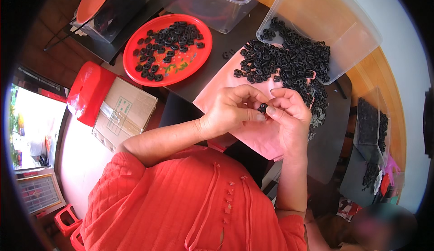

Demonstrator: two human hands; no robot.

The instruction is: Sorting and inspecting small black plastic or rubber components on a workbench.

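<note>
Both hands meet over the pink cloth (217, 93), pinching one small black plastic piece (262, 108) between the fingertips. My left hand (230, 111) grips it from the left with thumb and index finger; my right hand (291, 115) closes on it from the right. Its exact kind is too small to tell. Just beyond the hands, a heap of small black plastic pieces with holes (289, 56) spreads over the cloth and out of a clear plastic bin (325, 20) lying at the back right. Similar rounded black pieces (181, 34) lie on a red plate (194, 72) at the left.
A second clear bin (221, 14) stands behind the plate on the dark table (190, 86). Left of the table are a cardboard box (124, 113) and a red stool (90, 93). Another clear bin of black pieces (370, 129) stands far right. A person (379, 226) is at the lower right.
</note>
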